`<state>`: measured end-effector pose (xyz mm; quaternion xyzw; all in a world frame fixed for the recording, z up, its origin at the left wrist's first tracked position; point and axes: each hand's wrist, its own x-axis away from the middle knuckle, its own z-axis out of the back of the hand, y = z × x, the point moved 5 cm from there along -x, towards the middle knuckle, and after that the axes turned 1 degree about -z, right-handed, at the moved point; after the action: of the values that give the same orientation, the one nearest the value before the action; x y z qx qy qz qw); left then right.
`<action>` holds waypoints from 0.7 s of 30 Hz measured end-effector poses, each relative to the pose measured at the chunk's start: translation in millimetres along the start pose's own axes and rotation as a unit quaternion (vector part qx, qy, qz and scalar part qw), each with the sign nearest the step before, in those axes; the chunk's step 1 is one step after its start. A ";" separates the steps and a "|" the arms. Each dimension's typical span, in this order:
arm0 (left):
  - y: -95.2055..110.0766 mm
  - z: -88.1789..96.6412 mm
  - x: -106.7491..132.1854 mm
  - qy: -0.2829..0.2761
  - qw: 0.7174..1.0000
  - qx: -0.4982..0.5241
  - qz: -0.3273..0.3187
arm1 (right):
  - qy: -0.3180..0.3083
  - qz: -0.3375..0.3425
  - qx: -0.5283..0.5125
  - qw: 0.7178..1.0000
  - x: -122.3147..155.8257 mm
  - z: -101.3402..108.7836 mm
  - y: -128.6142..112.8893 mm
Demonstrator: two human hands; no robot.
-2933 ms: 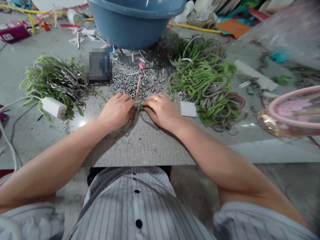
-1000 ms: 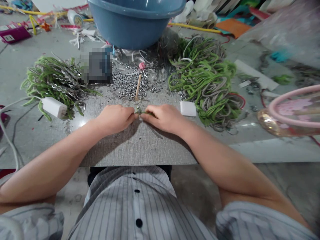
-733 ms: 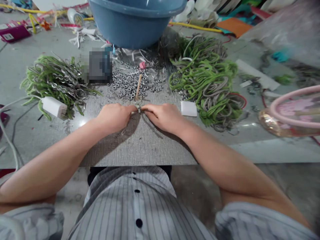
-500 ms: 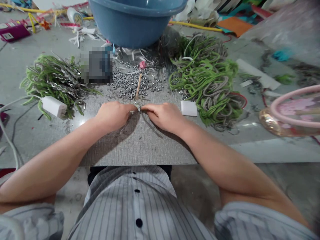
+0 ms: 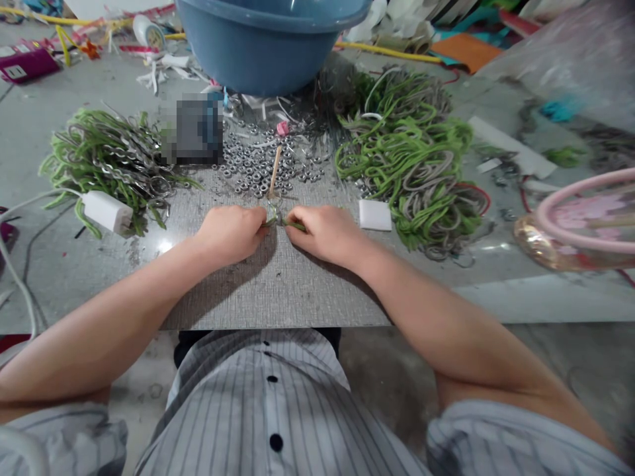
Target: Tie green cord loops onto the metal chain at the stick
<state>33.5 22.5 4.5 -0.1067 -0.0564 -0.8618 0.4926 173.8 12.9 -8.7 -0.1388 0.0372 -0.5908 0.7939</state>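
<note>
Left hand [image 5: 231, 231] and right hand [image 5: 322, 231], head view: both knuckles-up on the grey textured board [image 5: 272, 297], fingertips meeting at board centre. Each hand is closed in a pinch on one end of a short green cord [image 5: 269, 223]. The cord runs between the two pinches just above the board. A small metal ring or nut [image 5: 278, 215] sits on it at the middle; too small to tell which.

Step in hand, as a judgement: cord being worked through or tightened on that metal piece. Any further pull calls for both pinches staying firm and the metal piece kept centred, clear of the loose ones.

Around the hands:
- 12 o'clock: wooden stick [image 5: 274, 170] lying on a spread of steel nuts [image 5: 248, 173], near the fingertips; blue basin [image 5: 268, 53] beyond.
- 2 o'clock: heap of green and grey cords [image 5: 411, 165].
- 3 o'clock: white block [image 5: 376, 215], just beside the right hand.
- 10 o'clock: bundle of green cords with chains [image 5: 106, 158].
- 9 o'clock: white charger [image 5: 105, 211] with cable.
- Far 3 o'clock: pink-rimmed object [image 5: 585, 201], blurred.
</note>
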 end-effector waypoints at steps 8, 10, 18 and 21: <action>8.0 7.1 7.0 -0.043 0.993 -0.023 -0.107 | -0.071 0.044 -0.002 0.997 -0.6 0.3 0.9; 7.8 5.3 5.4 -0.060 0.991 -0.011 -0.116 | -0.083 0.047 0.002 0.995 0.3 0.6 0.0; 1.0 6.3 4.4 -0.017 0.999 -0.010 -0.043 | -0.009 0.011 0.009 1.000 0.8 1.8 3.8; -0.4 6.9 5.6 -0.007 1.000 -0.021 -0.020 | 0.020 0.001 -0.004 1.000 0.1 2.2 7.0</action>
<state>31.3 19.5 12.6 -0.1222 -0.0440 -0.8717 0.4726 180.9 15.1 -8.4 -0.1306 0.0555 -0.5924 0.7930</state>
